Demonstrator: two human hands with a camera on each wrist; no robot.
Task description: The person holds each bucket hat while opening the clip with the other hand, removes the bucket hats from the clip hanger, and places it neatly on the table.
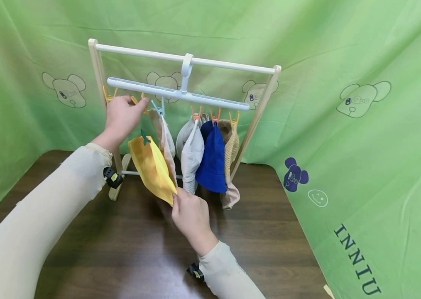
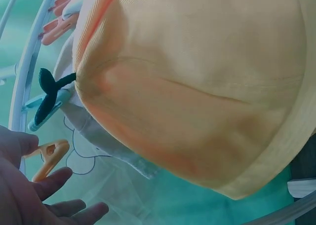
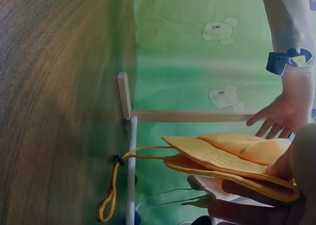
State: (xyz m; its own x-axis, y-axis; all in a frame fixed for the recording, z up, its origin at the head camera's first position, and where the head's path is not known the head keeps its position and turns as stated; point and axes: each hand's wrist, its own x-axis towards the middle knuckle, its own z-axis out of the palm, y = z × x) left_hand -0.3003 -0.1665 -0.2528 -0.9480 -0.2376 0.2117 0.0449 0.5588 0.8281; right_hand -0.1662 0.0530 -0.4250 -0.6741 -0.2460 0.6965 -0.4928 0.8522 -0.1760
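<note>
My left hand (image 1: 122,118) is up under the left half of the white hanger (image 1: 147,88). Between its thumb and index finger it pinches a yellow clothespin (image 2: 52,158); the other fingers extend loosely. Lower down, my right hand (image 1: 192,214) grips the brim edge of a yellow bucket hat (image 1: 152,168), thumb on one side and fingers on the other. The hat is folded and tilted, with a green leaf sprout (image 2: 49,94) on its crown and a yellow cord (image 3: 114,185) dangling. Its crown points up towards the clothespin, apart from it.
From the hanger hang a pale hat (image 1: 167,139) on a light blue clothespin (image 1: 160,108), a white cap (image 1: 192,153), a blue bucket hat (image 1: 212,162) and a tan woven hat (image 1: 231,145). Another yellow clothespin (image 1: 108,96) sits far left. A wooden rack (image 1: 259,108) stands on the brown table (image 1: 263,232).
</note>
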